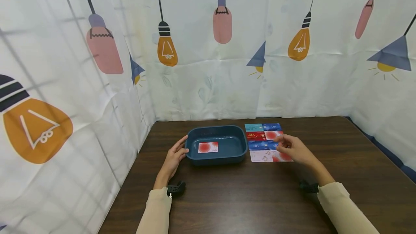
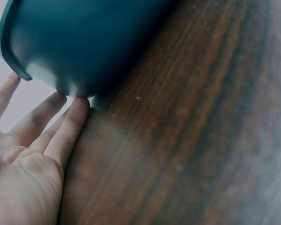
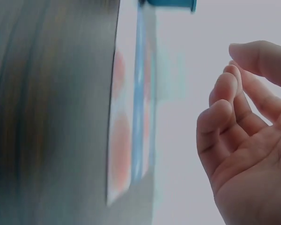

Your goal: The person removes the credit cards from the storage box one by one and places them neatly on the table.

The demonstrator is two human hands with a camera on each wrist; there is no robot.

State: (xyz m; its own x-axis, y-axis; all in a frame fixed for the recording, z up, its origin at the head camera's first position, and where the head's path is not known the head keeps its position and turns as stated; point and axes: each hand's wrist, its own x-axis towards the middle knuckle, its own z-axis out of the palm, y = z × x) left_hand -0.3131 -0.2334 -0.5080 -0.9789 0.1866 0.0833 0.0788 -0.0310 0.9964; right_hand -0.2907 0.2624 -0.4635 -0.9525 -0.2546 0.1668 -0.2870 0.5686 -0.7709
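Observation:
A dark teal rectangular tub [image 1: 175,161] stands on the table, and one white card with a red round print [image 1: 208,147] lies inside it. My left hand [image 1: 173,158] is at the tub's left end; in the left wrist view, extended fingertips [image 2: 77,105] touch its outer wall. Beside the tub, several cards [image 1: 256,145] in blue, red, teal and pink lie in two columns. Above the right column hovers my right hand [image 1: 294,149], its fingers bent. In the right wrist view nothing shows between thumb and fingers, and the hand is apart from the cards [image 3: 122,140].
The dark wood table [image 1: 240,198] extends in front of the tub and to the right of the cards. A white curtain [image 1: 201,82] printed with lamps hangs behind the table and along its left side. Each wrist wears a dark band [image 1: 176,189].

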